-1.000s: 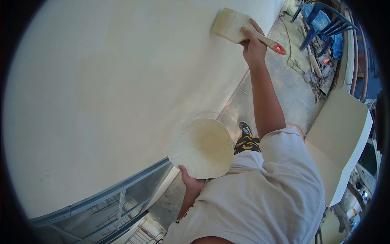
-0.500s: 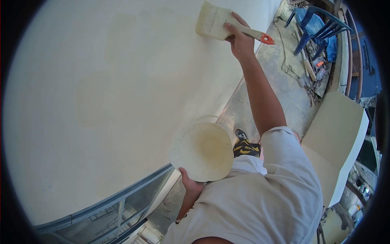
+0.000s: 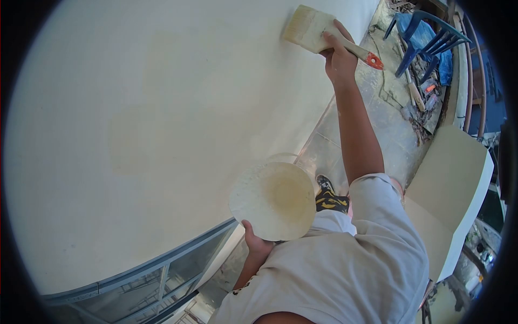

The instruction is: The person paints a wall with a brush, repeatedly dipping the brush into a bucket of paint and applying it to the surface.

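A wide paintbrush [image 3: 318,29] with pale bristles and a red-tipped handle is gripped in my right hand [image 3: 341,60], arm stretched out. Its bristles are right at the pale wall [image 3: 178,102], near the wall's upper right part in view. My left hand [image 3: 258,241] holds a round white bucket [image 3: 245,200] by its lower rim, with the thumb over the edge. Inside the bucket is a pale, yellowish coating. Damp-looking, slightly darker patches show on the wall to the left of the brush.
A blue plastic chair [image 3: 426,40] and scattered debris lie along the walkway [image 3: 372,116] at the upper right. A cream ledge [image 3: 450,178] juts out on my right. Below the wall runs a grey-framed window [image 3: 178,270].
The paintbrush and my right hand have moved right and slightly down along the wall. My left hand still holds the bucket, and the view has shifted a little.
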{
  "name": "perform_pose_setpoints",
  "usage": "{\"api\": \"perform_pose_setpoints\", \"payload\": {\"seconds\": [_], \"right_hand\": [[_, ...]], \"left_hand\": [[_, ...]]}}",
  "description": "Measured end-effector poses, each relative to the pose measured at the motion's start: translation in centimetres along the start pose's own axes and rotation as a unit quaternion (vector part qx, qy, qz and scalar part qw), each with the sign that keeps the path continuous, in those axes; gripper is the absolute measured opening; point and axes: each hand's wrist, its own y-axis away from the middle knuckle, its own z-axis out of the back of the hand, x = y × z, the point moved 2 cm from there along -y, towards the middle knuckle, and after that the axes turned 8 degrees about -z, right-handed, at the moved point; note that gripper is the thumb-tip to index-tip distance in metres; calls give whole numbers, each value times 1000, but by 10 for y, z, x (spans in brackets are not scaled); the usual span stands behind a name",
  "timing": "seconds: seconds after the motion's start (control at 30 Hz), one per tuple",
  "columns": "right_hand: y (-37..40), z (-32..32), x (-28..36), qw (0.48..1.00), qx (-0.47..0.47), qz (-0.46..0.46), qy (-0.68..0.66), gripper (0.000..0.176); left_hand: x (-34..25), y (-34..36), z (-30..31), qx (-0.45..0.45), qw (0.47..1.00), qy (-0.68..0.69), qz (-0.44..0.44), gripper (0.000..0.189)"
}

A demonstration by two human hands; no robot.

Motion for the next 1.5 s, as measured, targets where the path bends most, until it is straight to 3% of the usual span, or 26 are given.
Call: {"api": "perform_pose_setpoints", "payload": {"seconds": [0.1, 0.17, 0.27, 0.33, 0.4, 0.47, 0.5, 0.57, 0.63, 0.73, 0.83, 0.9, 1.1, 1.2, 1.33, 1.43, 1.5], "right_hand": [[-5, 38, -26, 998, -52, 20, 27, 45], [1, 54, -59, 988, -139, -5, 67, 44], [-6, 0, -53, 987, -69, 7, 142, 44], [-1, -33, -14, 998, -15, 14, 61, 43], [4, -55, 22, 998, 53, 31, -17, 43], [4, -58, 30, 993, 73, 41, -89, 44], [1, -49, 16, 992, 77, 43, -89, 44], [0, 0, -39, 998, -41, -40, 15, 45], [12, 53, -55, 986, -108, -59, 111, 45], [-12, 106, -92, 987, -144, -10, 67, 46], [-11, 3, -57, 956, -115, -17, 268, 47], [-1, -14, -29, 992, -59, -42, 103, 46], [51, -65, 41, 996, 81, 16, -32, 44], [89, -44, 31, 998, 39, 17, 37, 44], [132, 13, -68, 977, -71, -84, 180, 45], [141, -46, -87, 986, -75, -69, 135, 44], [146, -112, -53, 981, -77, -28, 174, 42]], "left_hand": [[2, -1, -1, 0, 1000, -6, -23, 70], [1, -1, 3, 17, 1000, 23, -14, 70], [2, -5, 2, 20, 999, 21, -31, 69], [3, 0, 8, -8, 999, -4, -45, 70], [3, 2, 10, 22, 999, 29, 5, 69], [3, 6, 4, 17, 1000, 20, -18, 69], [1, 6, 1, 14, 999, 5, -42, 69], [4, 12, 5, 4, 999, 25, -26, 69], [3, 17, 11, -1, 999, 45, -18, 69], [6, 15, 12, 2, 997, -2, -78, 73], [5, 15, 15, -5, 999, 12, -45, 73], [8, 15, 21, -44, 998, 27, -47, 66], [11, 1, 31, 1, 999, 38, -15, 64], [13, -1, 33, 11, 998, 53, -17, 63], [5, 7, 52, 29, 999, 39, -20, 69], [-1, 5, 65, 62, 997, 30, -31, 66], [1, 11, 80, 65, 997, 19, -37, 65]]}}
